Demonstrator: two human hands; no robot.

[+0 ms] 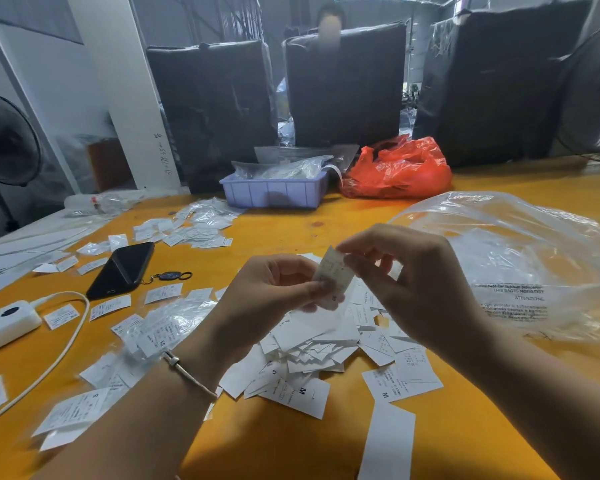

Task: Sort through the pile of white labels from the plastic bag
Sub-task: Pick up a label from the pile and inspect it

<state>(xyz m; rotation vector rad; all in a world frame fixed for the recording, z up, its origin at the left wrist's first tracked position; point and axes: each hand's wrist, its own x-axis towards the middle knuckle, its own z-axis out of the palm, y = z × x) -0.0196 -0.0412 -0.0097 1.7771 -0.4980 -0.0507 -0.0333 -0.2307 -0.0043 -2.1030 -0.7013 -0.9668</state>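
Both hands are pinching one label (pixel 333 276) upright above the pile of labels (pixel 312 344): left hand (pixel 274 292) gripping low, right hand (pixel 413 271) fingers gripping its top.

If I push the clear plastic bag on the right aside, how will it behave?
The clear bag looks crumpled and billowed, so it will likely buckle rather than slide as one piece. It seems thin and light, so probably little resistance. Its near edge lies close to the label pile, so it may drag some labels along.
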